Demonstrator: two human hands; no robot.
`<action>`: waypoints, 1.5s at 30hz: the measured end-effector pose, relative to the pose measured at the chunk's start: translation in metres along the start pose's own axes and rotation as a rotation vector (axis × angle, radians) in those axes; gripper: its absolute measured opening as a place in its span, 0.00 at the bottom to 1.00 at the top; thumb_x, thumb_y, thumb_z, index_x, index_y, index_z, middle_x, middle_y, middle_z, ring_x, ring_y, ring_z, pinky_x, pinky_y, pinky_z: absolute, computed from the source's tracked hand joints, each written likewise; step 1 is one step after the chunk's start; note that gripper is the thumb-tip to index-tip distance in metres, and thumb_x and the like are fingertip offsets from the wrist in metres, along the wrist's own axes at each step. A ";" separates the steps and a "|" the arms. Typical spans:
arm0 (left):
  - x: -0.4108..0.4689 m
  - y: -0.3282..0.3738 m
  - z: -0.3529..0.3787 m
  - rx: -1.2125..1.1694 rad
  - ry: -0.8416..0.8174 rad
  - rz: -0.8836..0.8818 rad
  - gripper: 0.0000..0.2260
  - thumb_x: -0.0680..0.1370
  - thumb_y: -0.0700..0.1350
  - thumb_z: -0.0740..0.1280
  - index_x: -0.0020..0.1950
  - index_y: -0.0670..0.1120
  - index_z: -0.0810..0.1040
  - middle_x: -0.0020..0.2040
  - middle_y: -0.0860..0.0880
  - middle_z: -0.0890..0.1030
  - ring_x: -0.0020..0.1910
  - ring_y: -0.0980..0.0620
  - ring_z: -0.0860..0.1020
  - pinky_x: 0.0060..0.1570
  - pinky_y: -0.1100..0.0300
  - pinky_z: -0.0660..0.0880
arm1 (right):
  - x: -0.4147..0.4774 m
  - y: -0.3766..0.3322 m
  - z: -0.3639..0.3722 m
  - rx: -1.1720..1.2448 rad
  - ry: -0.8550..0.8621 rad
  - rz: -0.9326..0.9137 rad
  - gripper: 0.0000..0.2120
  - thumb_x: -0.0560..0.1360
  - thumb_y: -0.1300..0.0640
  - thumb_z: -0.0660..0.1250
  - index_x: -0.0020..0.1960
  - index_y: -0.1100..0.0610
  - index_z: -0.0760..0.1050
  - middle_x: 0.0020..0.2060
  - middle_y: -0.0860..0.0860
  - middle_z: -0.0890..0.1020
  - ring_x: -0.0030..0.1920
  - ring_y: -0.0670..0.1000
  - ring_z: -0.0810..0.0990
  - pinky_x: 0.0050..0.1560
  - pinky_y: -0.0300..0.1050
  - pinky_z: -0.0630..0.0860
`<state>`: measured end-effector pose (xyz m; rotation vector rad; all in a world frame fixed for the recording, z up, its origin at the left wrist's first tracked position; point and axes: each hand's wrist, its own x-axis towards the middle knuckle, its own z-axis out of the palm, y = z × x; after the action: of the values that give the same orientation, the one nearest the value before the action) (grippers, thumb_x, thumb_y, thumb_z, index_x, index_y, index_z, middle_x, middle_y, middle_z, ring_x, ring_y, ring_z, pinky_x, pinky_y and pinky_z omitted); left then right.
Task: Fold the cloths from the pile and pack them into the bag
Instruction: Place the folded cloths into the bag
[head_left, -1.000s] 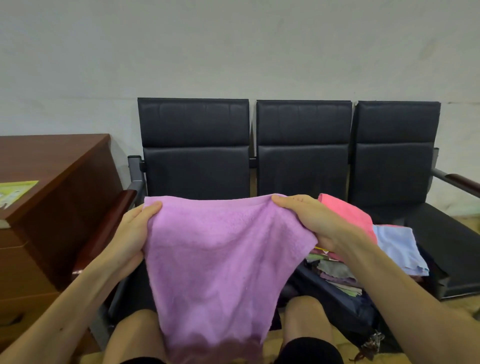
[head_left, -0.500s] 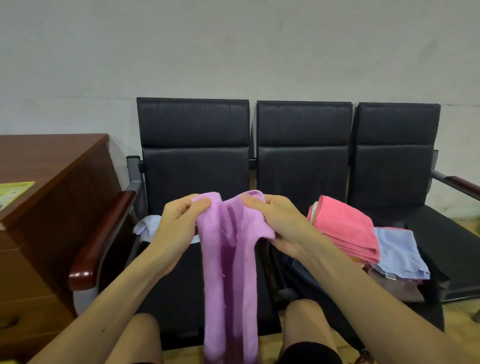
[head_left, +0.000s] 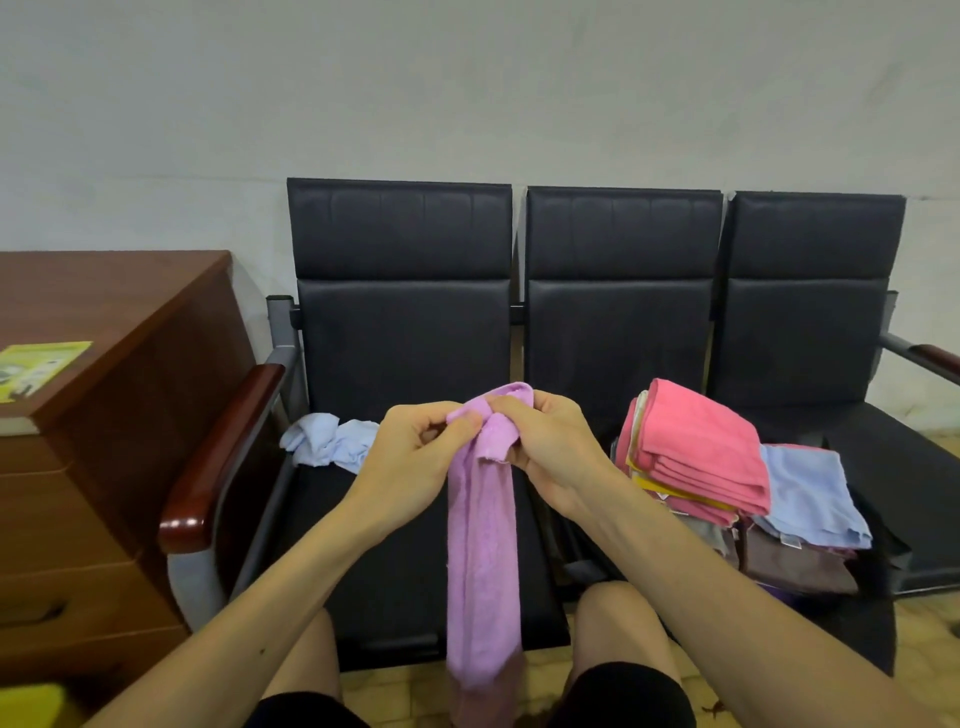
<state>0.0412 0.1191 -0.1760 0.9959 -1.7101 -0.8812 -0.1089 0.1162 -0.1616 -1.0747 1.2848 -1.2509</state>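
Cloth (head_left: 483, 545), lilac, hangs as a narrow strip at centre over the chair seat (head_left: 395, 561). Left hand (head_left: 415, 462) and right hand (head_left: 550, 452) both pinch its top corners, touching. Folded stack (head_left: 696, 447) sits at 3 o'clock. Loose layers could slip, skewing the fold.

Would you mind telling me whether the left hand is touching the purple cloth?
Touching: the head view shows the left hand pinching the purple cloth at its top.

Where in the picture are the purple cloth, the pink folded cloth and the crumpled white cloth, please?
purple cloth (head_left: 483, 561): head view, middle of its hanging length.
pink folded cloth (head_left: 696, 441): head view, top face of the stack.
crumpled white cloth (head_left: 332, 441): head view, its centre on the left seat.
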 end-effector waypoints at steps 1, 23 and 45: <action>-0.001 -0.001 0.000 0.012 0.010 0.001 0.12 0.80 0.49 0.64 0.54 0.47 0.85 0.45 0.51 0.86 0.48 0.53 0.84 0.50 0.55 0.81 | -0.001 0.001 0.001 0.003 0.015 -0.001 0.08 0.79 0.59 0.66 0.53 0.62 0.80 0.48 0.59 0.84 0.48 0.55 0.84 0.46 0.46 0.83; -0.013 -0.017 -0.032 0.338 -0.319 0.044 0.23 0.76 0.30 0.67 0.43 0.61 0.79 0.40 0.67 0.80 0.43 0.61 0.80 0.40 0.66 0.76 | 0.000 0.047 -0.028 -1.245 -0.408 0.156 0.11 0.77 0.51 0.66 0.43 0.58 0.79 0.31 0.52 0.85 0.30 0.47 0.84 0.45 0.46 0.83; -0.023 -0.026 -0.024 0.000 0.120 -0.132 0.10 0.86 0.51 0.55 0.57 0.51 0.75 0.55 0.46 0.79 0.56 0.50 0.78 0.57 0.51 0.78 | -0.001 0.017 -0.025 -0.272 0.031 -0.253 0.21 0.77 0.65 0.61 0.26 0.56 0.63 0.21 0.42 0.64 0.25 0.41 0.65 0.27 0.29 0.64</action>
<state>0.0756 0.1266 -0.2002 1.1492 -1.5577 -0.8869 -0.1325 0.1214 -0.1796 -1.4537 1.4026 -1.3067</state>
